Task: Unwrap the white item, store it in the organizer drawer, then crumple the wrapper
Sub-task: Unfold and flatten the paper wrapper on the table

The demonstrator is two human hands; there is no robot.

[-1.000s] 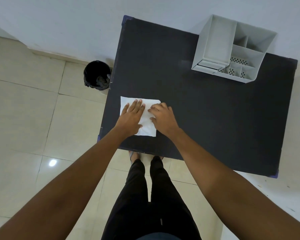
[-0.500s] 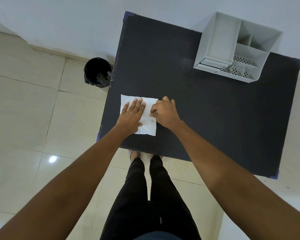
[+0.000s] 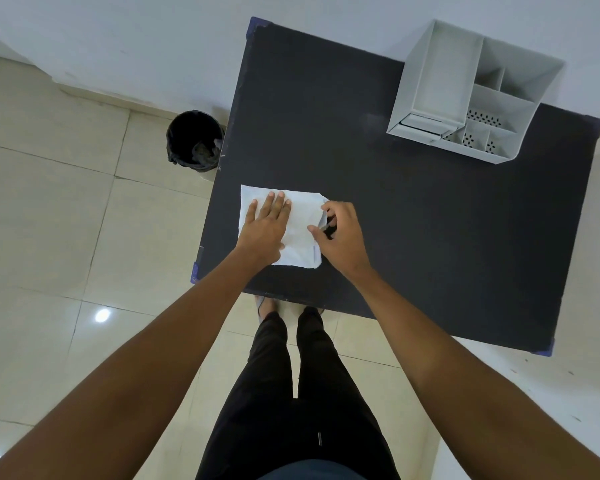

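A white paper wrapper (image 3: 301, 219) lies flat near the front left corner of the black table (image 3: 413, 230). My left hand (image 3: 265, 230) rests flat on its left half, fingers spread, pressing it down. At the wrapper's right edge, my right hand (image 3: 342, 237) pinches the paper between thumb and fingers, and the edge is lifted a little. What is inside the wrapper is hidden. The grey-white organizer (image 3: 440, 74) stands at the table's far right, and its small drawer (image 3: 421, 122) at the front left is closed.
A black bin (image 3: 194, 140) with a bag stands on the tiled floor by the table's left edge. A white wall runs behind the table. My legs and feet are at the table's front edge.
My right hand has slid from on top of the wrapper to its right edge and now pinches it, lifting the edge. The left hand stays flat on the paper.
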